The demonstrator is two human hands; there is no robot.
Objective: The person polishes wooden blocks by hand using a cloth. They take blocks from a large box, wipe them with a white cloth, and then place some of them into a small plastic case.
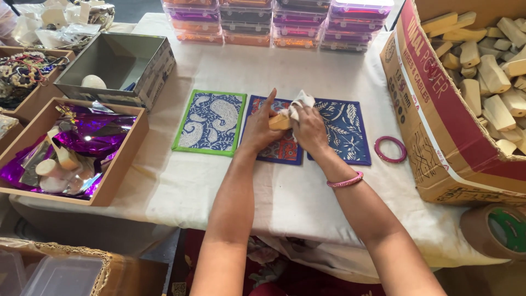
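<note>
Holding a small wooden block (280, 121) steady over the middle patterned mat (277, 131), left hand (261, 127) gripping its near end so it is not slipping. Pressing a white cloth (300, 102) onto the block with the right hand (308, 129), fingers closed around it. Keeping both hands close together above the white tablecloth (285, 192). Leaving a pink bangle (390, 149) lying near the cardboard box of wooden blocks (438, 131).
</note>
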